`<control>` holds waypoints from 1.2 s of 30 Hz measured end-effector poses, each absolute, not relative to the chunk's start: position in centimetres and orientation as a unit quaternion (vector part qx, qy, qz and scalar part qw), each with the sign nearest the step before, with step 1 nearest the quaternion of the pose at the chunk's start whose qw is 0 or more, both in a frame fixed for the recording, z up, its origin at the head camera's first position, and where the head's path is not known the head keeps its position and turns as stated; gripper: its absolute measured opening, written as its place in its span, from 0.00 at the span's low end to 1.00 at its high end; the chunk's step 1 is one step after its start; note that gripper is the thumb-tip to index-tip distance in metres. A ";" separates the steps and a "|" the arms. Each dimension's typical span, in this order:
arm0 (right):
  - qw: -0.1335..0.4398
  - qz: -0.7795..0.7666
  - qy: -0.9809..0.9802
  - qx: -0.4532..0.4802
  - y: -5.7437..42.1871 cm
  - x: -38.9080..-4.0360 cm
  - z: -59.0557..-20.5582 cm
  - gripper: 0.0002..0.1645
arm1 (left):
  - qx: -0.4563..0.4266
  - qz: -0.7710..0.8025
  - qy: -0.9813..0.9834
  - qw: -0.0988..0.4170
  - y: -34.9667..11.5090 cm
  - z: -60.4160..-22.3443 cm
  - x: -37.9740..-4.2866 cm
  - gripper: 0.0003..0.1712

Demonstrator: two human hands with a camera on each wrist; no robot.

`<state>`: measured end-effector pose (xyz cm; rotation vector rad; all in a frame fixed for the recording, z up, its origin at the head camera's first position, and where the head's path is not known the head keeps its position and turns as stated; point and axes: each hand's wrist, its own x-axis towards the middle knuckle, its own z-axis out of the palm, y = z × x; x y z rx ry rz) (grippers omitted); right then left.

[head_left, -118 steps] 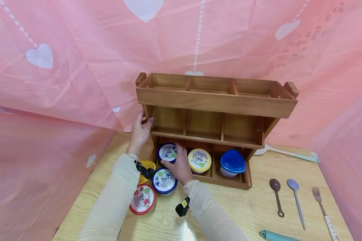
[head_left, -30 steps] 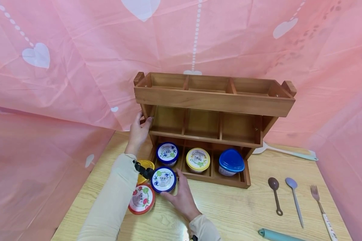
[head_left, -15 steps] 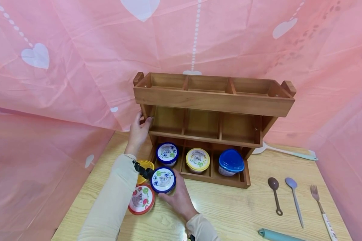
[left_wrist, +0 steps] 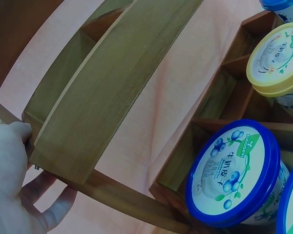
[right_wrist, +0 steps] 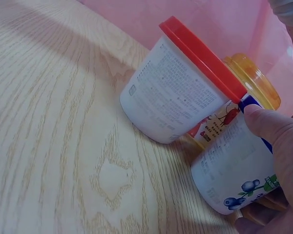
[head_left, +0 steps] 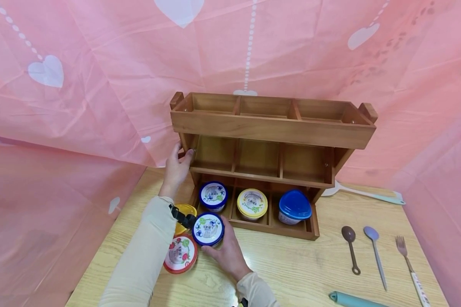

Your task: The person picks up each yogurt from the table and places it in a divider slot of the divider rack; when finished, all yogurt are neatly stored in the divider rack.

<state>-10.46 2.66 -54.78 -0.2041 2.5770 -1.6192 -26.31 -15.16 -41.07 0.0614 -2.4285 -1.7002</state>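
Nearer blueberry cup [head_left: 207, 229] on table [head_left: 288, 266], beside red-lidded cup [head_left: 180, 254], in front of wooden rack [head_left: 272, 130]. Right hand [head_left: 230, 254], earlier at racked blueberry cup [head_left: 213, 194], now grips the nearer one. Left hand [head_left: 176, 168] still holds rack's side.

I saw a long cream fabric sleeve [head_left: 142, 251] on the L arm, fairly snug, w/ a few creases nr the bare L hand [head_left: 175, 171]. Round its end sat a narrow black strap [head_left: 174, 211] w/ a small, black, boxy unit [head_left: 188, 220]. The bare R hand [head_left: 229, 252] came out of a matching cream sleeve [head_left: 259, 292], slightly wrinkled. A black piece w/ a yellowish bit [head_left: 244, 302] showed there too, mostly cut off.
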 end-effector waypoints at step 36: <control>-0.046 -0.577 0.814 -0.047 6.9 -7.8 -49.6 0.62 | 0.022 -0.573 -0.815 0.086 -15.2 -41.2 -26.4 0.29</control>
